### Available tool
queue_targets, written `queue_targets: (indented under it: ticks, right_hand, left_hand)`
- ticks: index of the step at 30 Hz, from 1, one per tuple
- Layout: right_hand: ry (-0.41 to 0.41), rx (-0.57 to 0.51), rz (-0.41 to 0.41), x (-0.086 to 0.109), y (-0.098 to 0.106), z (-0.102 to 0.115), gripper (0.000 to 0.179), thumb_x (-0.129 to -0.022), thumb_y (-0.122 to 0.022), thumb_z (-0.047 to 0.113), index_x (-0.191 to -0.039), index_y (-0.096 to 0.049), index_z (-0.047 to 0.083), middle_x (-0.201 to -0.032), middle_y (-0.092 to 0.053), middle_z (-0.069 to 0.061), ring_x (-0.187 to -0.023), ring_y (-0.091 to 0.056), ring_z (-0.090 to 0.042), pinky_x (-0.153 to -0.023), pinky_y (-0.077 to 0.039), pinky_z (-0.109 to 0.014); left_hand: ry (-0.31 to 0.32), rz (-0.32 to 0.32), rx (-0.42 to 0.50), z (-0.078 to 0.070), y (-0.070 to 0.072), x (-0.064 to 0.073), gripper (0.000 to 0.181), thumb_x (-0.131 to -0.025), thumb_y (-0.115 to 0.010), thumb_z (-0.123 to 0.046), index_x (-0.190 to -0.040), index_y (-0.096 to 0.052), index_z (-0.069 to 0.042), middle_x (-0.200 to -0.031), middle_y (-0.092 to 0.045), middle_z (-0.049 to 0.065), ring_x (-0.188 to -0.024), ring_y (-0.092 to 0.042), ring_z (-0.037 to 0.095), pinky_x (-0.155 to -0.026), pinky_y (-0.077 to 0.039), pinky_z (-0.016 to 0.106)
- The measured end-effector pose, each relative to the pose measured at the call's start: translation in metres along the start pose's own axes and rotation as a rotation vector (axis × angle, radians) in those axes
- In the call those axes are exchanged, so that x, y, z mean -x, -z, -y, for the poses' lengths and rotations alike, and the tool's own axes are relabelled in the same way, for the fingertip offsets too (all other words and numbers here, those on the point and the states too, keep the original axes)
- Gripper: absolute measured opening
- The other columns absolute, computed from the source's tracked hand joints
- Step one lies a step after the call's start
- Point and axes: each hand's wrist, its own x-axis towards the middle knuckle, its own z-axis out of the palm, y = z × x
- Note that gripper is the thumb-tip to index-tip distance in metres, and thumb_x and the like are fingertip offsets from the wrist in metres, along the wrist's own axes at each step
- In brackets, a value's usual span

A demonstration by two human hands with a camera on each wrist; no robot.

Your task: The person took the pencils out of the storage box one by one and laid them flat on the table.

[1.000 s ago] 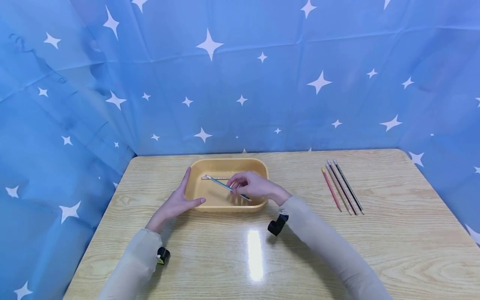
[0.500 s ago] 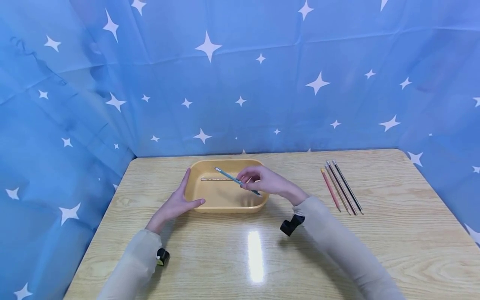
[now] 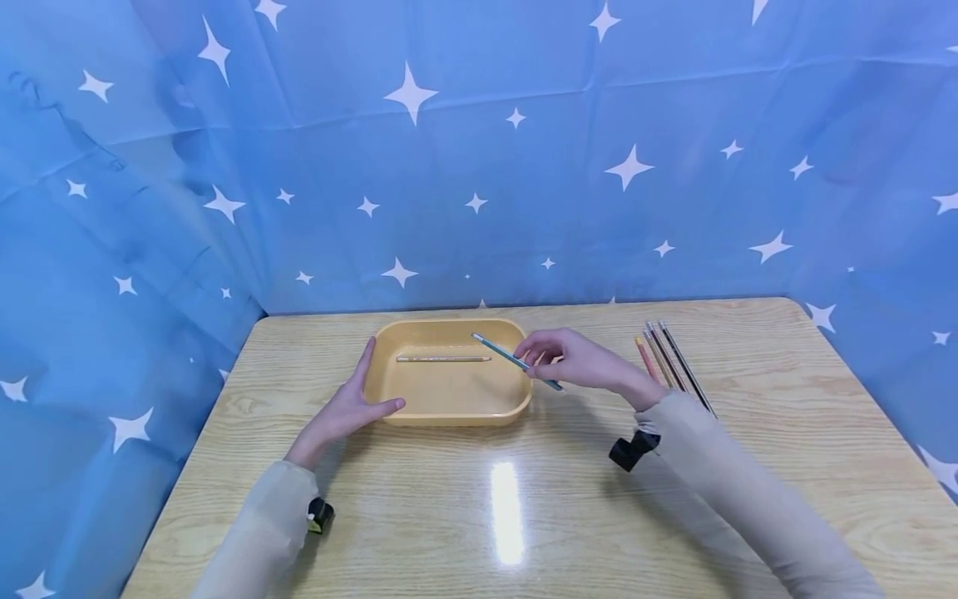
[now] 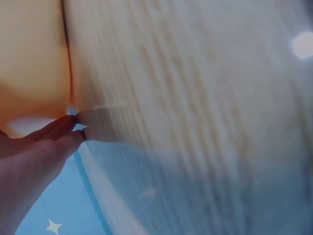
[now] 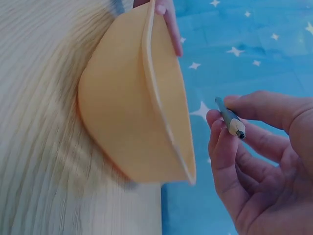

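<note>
A blue-green pencil (image 3: 492,347) is pinched between the thumb and fingers of my right hand (image 3: 580,359), over the right rim of a yellow tray (image 3: 449,420). Its sharpened tip points right and towards me; in the right wrist view the bare wood and dark lead of this pencil (image 5: 237,128) show. My left hand (image 3: 348,408) holds the tray's left end, its thumb over the near left corner and its fingers along the left side. Inside the tray lies a light-coloured pencil (image 3: 443,359), roughly parallel to the long sides.
Several pencils lie side by side to the right of the tray, among them a red pencil (image 3: 646,358) and a dark pencil (image 3: 688,366); my right sleeve (image 3: 718,466) hides their near ends. A blue star-patterned curtain (image 3: 479,166) hangs behind the wooden table (image 3: 419,516).
My right hand has lifted the blue-green pencil from low in the tray and carried it rightwards to the right rim. The left hand and the tray stay put.
</note>
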Motion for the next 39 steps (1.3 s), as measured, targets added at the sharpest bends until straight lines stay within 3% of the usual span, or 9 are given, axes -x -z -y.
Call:
queue_targets:
  ticks: [7, 13, 16, 21, 23, 26, 33, 39]
  right_hand:
    - [-0.062, 0.036, -0.040, 0.021, 0.010, -0.006, 0.026, -0.093, -0.064, 0.008, -0.117, -0.062, 0.002, -0.096, -0.065, -0.012, -0.085, -0.062, -0.030, -0.068, -0.050, -0.035]
    - [-0.084, 0.044, -0.072, 0.039, 0.019, -0.013, 0.025, -0.093, -0.064, 0.007, -0.117, -0.061, 0.000, -0.096, -0.064, -0.011, -0.088, -0.061, -0.037, -0.068, -0.051, -0.033]
    - [-0.108, 0.042, -0.078, 0.049, 0.023, -0.018, 0.025, -0.093, -0.063, 0.006, -0.117, -0.061, -0.001, -0.098, -0.064, -0.014, -0.090, -0.060, -0.040, -0.069, -0.051, -0.032]
    - [-0.165, 0.037, -0.104, 0.070, 0.031, -0.029, 0.028, -0.095, -0.062, 0.010, -0.121, -0.060, 0.001, -0.102, -0.063, -0.015, -0.092, -0.058, -0.042, -0.070, -0.051, -0.033]
    - [-0.185, 0.036, -0.119, 0.079, 0.035, -0.033, 0.028, -0.095, -0.062, 0.011, -0.121, -0.060, 0.001, -0.103, -0.062, -0.015, -0.093, -0.058, -0.041, -0.070, -0.051, -0.033]
    - [-0.219, 0.033, -0.142, 0.090, 0.039, -0.039, 0.029, -0.095, -0.061, 0.010, -0.122, -0.059, 0.001, -0.104, -0.062, -0.014, -0.093, -0.059, -0.037, -0.070, -0.051, -0.033]
    - [-0.267, 0.007, -0.202, 0.113, 0.047, -0.051, 0.031, -0.097, -0.055, 0.005, -0.126, -0.054, -0.004, -0.108, -0.059, -0.023, -0.075, -0.057, -0.027, -0.052, -0.049, -0.035]
    - [-0.253, 0.028, -0.268, 0.131, 0.052, -0.065, 0.033, -0.097, -0.055, 0.005, -0.127, -0.053, -0.008, -0.109, -0.060, -0.021, -0.088, -0.060, -0.022, -0.064, -0.050, -0.030]
  left_hand:
    - [0.005, 0.005, 0.003, -0.002, 0.000, 0.001, 0.112, -0.085, -0.075, -0.031, -0.155, 0.013, -0.019, -0.160, 0.009, 0.010, -0.143, -0.001, 0.041, -0.111, -0.009, 0.060]
    - [0.002, 0.004, 0.006, -0.003, 0.000, 0.001, 0.111, -0.086, -0.074, -0.026, -0.154, 0.013, -0.017, -0.160, 0.010, 0.010, -0.143, 0.000, 0.040, -0.111, -0.009, 0.060]
    - [0.012, 0.013, 0.019, -0.018, 0.001, 0.006, 0.109, -0.087, -0.073, -0.020, -0.154, 0.012, -0.011, -0.160, 0.009, 0.014, -0.143, 0.000, 0.041, -0.111, -0.008, 0.061]
    - [0.002, 0.009, 0.018, -0.011, 0.001, 0.003, 0.111, -0.086, -0.074, -0.027, -0.154, 0.012, -0.015, -0.160, 0.009, 0.010, -0.144, 0.000, 0.038, -0.112, -0.009, 0.059]
    - [-0.002, 0.004, 0.012, 0.000, 0.000, 0.000, 0.112, -0.085, -0.075, -0.032, -0.154, 0.013, -0.021, -0.161, 0.009, 0.007, -0.144, 0.000, 0.036, -0.112, -0.009, 0.058]
    - [0.007, 0.004, 0.009, 0.000, 0.000, 0.000, 0.113, -0.085, -0.075, -0.033, -0.154, 0.013, -0.022, -0.161, 0.009, 0.007, -0.144, -0.001, 0.037, -0.112, -0.010, 0.059]
    - [0.010, 0.002, 0.008, 0.000, 0.000, 0.000, 0.113, -0.085, -0.075, -0.033, -0.154, 0.013, -0.023, -0.161, 0.009, 0.008, -0.144, -0.002, 0.038, -0.111, -0.010, 0.060]
    - [0.015, 0.001, 0.011, -0.001, 0.000, 0.001, 0.113, -0.084, -0.075, -0.032, -0.155, 0.012, -0.024, -0.161, 0.008, 0.007, -0.143, -0.004, 0.039, -0.112, -0.012, 0.058]
